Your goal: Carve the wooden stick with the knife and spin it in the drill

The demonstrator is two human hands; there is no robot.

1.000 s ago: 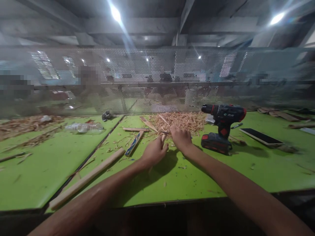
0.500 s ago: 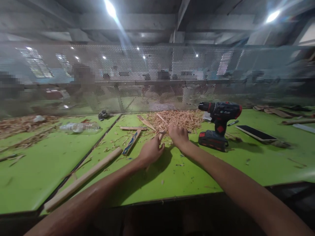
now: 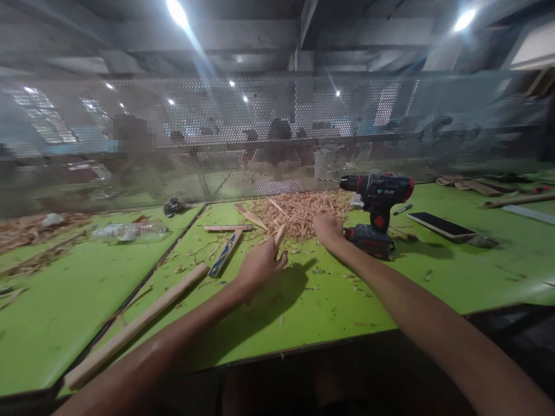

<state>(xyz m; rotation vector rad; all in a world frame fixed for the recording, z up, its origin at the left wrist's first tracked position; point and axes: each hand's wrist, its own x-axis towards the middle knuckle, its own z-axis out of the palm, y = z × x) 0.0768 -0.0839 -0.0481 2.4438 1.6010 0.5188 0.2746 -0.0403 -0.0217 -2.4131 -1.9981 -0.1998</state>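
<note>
My left hand [image 3: 261, 263] is closed around a small pale wooden stick [image 3: 281, 234], whose rounded end sticks up past the fingers. To its right, apart from it, my right hand [image 3: 328, 229] is curled into a fist. What that fist holds, if anything, is hidden. A pile of curly wood shavings [image 3: 299, 211] lies just beyond both hands. Close to the right fist stands a black and red cordless drill [image 3: 381, 199], upright on its battery with a bit fitted. Left of my left hand lie a blue-marked wooden strip [image 3: 225, 253] and a thin flat stick [image 3: 228, 227].
A long wooden bar [image 3: 139, 326] lies along the seam of the green table [image 3: 303, 323]. A clear plastic bottle [image 3: 130, 231] rests at left. Right of the drill are a phone [image 3: 441, 225] and a pen [image 3: 403, 209]. A perforated screen [image 3: 260, 156] borders the back, with people behind.
My right hand has moved right, away from the left hand and the stick, toward the drill. The left hand still grips the stick. The view has shifted slightly.
</note>
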